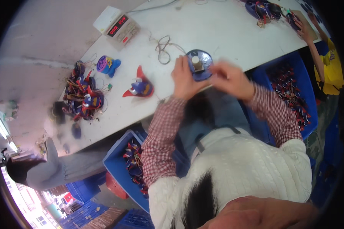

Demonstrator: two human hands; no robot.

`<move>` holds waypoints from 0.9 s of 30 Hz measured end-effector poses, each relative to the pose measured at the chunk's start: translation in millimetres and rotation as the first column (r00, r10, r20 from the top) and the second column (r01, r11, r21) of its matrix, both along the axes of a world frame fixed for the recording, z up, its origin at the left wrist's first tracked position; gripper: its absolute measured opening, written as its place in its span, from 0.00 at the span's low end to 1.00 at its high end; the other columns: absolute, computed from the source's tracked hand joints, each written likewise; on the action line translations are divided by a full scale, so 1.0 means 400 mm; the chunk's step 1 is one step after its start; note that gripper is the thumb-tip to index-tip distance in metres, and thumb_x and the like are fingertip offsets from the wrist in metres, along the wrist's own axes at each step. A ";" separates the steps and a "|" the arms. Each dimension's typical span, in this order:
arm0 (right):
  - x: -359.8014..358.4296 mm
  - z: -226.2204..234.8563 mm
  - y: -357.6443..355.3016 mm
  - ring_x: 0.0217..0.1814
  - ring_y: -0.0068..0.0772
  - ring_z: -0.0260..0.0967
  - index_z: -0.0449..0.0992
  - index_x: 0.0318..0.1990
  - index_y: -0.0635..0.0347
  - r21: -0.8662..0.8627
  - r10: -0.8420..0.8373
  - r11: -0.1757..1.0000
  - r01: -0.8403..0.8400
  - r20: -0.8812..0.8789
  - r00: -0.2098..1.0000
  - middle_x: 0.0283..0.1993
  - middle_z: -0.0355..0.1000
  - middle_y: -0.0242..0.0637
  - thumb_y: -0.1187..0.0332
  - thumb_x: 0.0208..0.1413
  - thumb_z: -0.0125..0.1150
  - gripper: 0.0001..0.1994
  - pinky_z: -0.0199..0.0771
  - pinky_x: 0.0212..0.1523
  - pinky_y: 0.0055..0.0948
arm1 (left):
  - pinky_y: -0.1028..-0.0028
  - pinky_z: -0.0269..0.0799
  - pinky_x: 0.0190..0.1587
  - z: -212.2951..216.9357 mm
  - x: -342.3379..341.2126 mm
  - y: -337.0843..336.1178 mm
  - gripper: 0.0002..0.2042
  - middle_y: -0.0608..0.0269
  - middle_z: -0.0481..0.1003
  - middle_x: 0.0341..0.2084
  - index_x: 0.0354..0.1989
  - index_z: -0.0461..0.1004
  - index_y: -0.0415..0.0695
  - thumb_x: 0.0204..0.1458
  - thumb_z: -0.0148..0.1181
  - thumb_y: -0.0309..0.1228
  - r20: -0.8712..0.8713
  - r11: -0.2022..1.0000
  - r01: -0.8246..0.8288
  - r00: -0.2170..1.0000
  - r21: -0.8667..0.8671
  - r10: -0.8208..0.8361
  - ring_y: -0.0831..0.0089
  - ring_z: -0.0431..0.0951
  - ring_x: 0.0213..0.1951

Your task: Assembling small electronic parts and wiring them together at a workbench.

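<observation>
While the left hand (184, 78) curves around the left side and near edge of a round blue shell (205, 61), the right hand (232, 79) is at its right edge. The left grip is closed on the shell, its thumb along the near edge. The right grip is bent, thumb and fingers close together, but blur and overlap hide the fingertips; I cannot tell how far open it is or whether it has hold of a small part.

The shell is at the near edge of the bench (233, 38), its open side facing up, with a pale disc inside; its finer parts are hard to make out. A thin looped wire (165, 53) reaches its far left edge, where any join is unclear.

To the left, a red-horned toy (142, 88) lies near the shell, with a pink and blue toy (108, 65) farther left. Beyond these is a pile of toys (88, 97), too tangled to count. A white box (107, 21) with a red display is at the far left.

A right crate (309, 82) and a left crate (116, 152) hold more toys, each partly covered by the person's sleeves. At the far right, a co-worker's hand (302, 29) touches a dark piece, the co-worker cut off by the rim.
</observation>
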State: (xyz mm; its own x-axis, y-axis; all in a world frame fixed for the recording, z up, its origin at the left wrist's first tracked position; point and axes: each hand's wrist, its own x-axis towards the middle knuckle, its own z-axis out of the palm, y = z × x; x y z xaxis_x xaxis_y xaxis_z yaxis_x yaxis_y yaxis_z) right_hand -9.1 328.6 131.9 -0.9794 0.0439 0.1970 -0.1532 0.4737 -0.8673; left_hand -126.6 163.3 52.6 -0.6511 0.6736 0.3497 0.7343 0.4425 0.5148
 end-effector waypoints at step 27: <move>-0.316 -0.155 0.221 0.28 0.31 0.65 0.73 0.41 0.61 0.474 -0.212 0.819 0.325 -0.276 0.937 0.34 0.68 0.34 0.67 0.52 0.61 0.12 0.67 0.34 0.25 | 0.65 0.64 0.52 0.060 0.138 -0.243 0.25 0.50 0.63 0.49 0.50 0.64 0.38 0.43 0.64 0.30 0.298 0.730 -0.569 0.821 0.379 0.486 0.59 0.65 0.49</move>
State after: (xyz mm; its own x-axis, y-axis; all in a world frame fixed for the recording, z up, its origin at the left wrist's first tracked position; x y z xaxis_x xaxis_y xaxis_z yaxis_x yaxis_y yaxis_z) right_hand -135.7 417.0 69.7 -0.8791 0.1384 0.4561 -0.0989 0.8831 -0.4587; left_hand -71.3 66.1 76.5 -0.9301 0.0069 0.3673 0.3341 0.4322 0.8376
